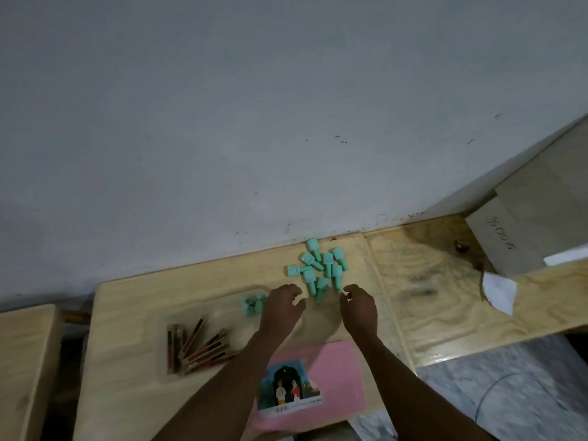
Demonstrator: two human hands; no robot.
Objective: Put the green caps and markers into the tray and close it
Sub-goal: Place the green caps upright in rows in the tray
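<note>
Several green caps (319,268) lie in a loose pile on the wooden table near the wall. A clear plastic tray (165,374) sits to the left; it holds several dark red markers (199,346) and a few green caps (253,304) at its far end. My left hand (281,308) hovers just right of the tray's far end, fingers curled, and whether it holds anything I cannot see. My right hand (359,308) hangs just below the pile, fingers loosely apart and empty.
A pink card sleeve with a printed picture (318,381) lies at the table's near edge between my forearms. Beige boards (521,230) lean at the right on a second wooden surface, with white paper scraps (499,292) beside them. The wall stands just behind the pile.
</note>
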